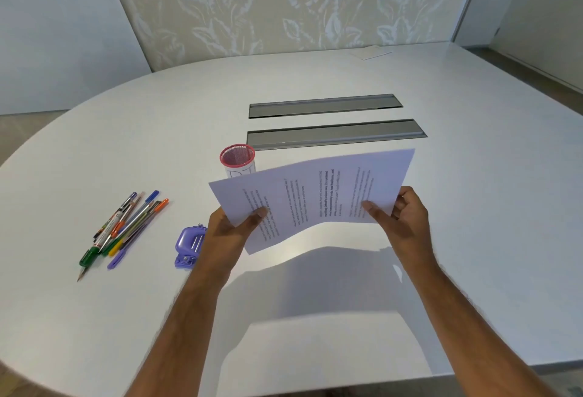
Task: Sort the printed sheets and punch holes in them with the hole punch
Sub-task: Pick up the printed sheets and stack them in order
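Both hands hold the printed sheets [310,198] in the air above the white table [473,239], text side toward me and the lines running sideways. My left hand [232,232] pinches the left edge with the thumb on top. My right hand [400,210] grips the right edge the same way. The paper sags a little in the middle and throws a shadow on the table below. A purple hole punch [188,247] lies on the table just left of my left wrist, partly hidden by it.
A loose heap of several pens and pencils [126,226] lies at the left. A pink mesh cup [237,158] stands behind the sheets. Two grey cable slots [334,135] cross the table's middle. A white paper [372,51] rests at the far edge.
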### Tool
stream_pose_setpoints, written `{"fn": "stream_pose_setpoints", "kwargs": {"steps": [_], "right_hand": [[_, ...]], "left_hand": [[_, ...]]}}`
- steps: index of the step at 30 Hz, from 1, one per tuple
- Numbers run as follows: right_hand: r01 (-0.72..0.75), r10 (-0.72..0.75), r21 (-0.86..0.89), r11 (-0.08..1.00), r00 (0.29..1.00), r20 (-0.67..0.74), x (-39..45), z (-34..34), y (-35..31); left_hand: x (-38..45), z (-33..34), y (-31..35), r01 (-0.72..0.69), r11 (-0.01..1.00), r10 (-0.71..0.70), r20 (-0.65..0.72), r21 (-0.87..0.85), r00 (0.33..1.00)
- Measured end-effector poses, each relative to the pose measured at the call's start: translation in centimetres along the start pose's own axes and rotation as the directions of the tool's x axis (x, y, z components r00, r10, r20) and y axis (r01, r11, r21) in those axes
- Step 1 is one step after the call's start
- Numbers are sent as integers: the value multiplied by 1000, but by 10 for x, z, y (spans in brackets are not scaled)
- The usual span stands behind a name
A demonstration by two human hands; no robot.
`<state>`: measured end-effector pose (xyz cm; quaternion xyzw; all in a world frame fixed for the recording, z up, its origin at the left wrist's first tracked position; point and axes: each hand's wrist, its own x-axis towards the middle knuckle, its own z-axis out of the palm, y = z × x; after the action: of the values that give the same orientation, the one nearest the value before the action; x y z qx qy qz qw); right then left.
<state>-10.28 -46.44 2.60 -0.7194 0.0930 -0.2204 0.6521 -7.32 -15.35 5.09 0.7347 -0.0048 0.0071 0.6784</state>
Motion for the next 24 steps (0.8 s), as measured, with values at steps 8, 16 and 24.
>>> {"fn": "stream_pose_setpoints", "kwargs": {"steps": [8, 16, 24], "right_hand": [[15, 2, 205, 979, 997, -82, 6, -6, -9], [-129, 127, 683, 719, 990, 53, 1, 30, -9], [-129, 88, 650, 749, 992, 96, -2, 42, -8]], "left_hand": [[4, -2, 5, -59, 976, 64, 16, -211, 998], [4, 10, 5, -67, 943, 91, 58, -327, 994], [2, 8, -7, -34, 940, 59, 62, -341, 996]]}}
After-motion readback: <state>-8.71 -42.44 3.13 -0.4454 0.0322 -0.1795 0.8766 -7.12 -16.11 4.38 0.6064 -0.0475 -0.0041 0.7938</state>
